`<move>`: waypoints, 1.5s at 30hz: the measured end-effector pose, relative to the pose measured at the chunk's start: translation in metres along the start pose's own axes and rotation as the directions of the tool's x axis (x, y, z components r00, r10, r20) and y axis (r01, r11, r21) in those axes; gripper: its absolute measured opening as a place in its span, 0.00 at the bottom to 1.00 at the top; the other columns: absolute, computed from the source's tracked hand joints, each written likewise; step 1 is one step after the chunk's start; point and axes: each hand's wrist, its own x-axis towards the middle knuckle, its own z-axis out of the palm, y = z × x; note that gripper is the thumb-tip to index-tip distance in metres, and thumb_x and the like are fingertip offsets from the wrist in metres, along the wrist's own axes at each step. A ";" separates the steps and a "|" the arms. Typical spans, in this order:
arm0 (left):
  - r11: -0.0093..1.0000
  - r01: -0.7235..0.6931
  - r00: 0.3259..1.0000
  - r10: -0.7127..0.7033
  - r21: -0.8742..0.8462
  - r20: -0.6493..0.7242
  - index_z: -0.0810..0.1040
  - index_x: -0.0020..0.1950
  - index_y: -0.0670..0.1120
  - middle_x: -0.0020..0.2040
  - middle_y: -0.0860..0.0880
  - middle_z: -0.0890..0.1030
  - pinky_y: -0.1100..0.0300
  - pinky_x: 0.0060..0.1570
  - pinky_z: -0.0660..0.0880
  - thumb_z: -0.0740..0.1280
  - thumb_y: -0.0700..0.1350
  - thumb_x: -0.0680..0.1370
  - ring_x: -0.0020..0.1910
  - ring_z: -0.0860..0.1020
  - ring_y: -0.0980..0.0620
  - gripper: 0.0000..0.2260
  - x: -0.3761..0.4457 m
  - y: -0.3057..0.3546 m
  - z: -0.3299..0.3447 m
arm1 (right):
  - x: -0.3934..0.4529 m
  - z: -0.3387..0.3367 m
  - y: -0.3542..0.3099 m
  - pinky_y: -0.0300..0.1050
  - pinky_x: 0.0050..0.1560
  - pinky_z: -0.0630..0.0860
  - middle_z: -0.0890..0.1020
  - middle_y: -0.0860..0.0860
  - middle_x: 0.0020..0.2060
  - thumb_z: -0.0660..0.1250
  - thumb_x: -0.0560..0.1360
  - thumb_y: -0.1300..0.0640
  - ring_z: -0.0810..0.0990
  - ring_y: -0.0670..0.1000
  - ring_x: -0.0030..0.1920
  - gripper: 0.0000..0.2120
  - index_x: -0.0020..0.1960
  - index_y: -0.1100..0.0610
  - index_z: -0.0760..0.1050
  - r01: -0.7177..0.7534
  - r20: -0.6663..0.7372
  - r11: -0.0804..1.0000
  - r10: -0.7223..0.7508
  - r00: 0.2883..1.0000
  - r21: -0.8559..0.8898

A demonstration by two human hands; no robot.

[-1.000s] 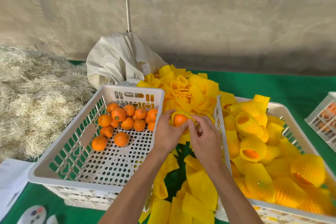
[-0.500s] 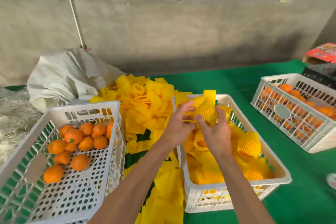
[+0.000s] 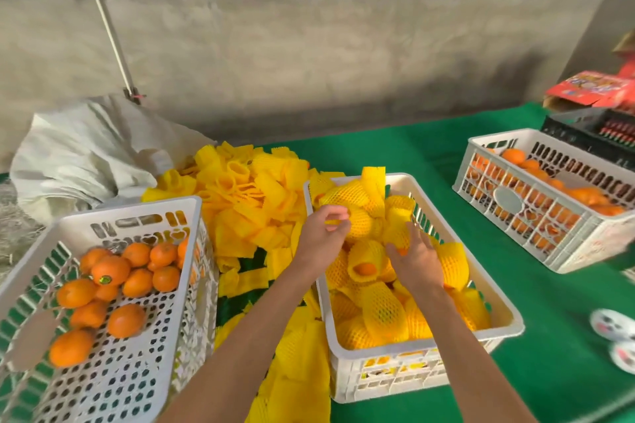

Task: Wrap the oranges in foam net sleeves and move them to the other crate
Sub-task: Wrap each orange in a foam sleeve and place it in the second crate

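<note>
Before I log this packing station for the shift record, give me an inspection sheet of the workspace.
Surface: green cloth covers the table.
Job's things: bare oranges in left crate; sleeved oranges in middle crate; loose foam sleeves heaped between.
Clutter: third crate of oranges, white sack, red carton.
Hands: left hand and right hand over middle crate; what each holds is unclear.
Cables: nothing seen.
Surroundings: concrete wall.

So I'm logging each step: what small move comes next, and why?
Probably the left hand goes back to the left crate for a bare orange: both hands are over the middle crate, the right hand on a wrapped orange there.
</note>
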 end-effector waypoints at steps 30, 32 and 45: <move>0.821 0.484 0.760 -0.222 0.303 -0.611 0.83 0.56 0.44 0.52 0.48 0.84 0.53 0.51 0.78 0.70 0.56 0.81 0.53 0.81 0.47 0.15 -0.081 -0.139 -0.329 | -0.079 0.170 -0.265 0.37 0.60 0.65 0.78 0.42 0.64 0.69 0.78 0.42 0.71 0.43 0.65 0.19 0.67 0.45 0.74 0.552 0.185 0.715 -0.667 0.721 0.429; 0.699 0.596 0.764 -0.341 0.396 -0.548 0.80 0.55 0.45 0.50 0.46 0.82 0.53 0.46 0.76 0.71 0.58 0.79 0.51 0.80 0.44 0.16 -0.075 -0.159 -0.339 | -0.073 0.179 -0.266 0.38 0.60 0.65 0.77 0.41 0.65 0.69 0.78 0.40 0.71 0.43 0.66 0.20 0.67 0.44 0.74 0.525 0.204 0.735 -0.645 0.736 0.429; 0.379 0.586 0.768 -0.540 0.716 -0.344 0.76 0.66 0.45 0.62 0.44 0.79 0.50 0.56 0.78 0.73 0.48 0.78 0.60 0.78 0.44 0.19 -0.048 -0.233 -0.326 | -0.041 0.197 -0.249 0.41 0.58 0.69 0.77 0.37 0.60 0.69 0.76 0.39 0.73 0.43 0.64 0.19 0.65 0.42 0.73 0.438 0.215 0.794 -0.557 0.802 0.421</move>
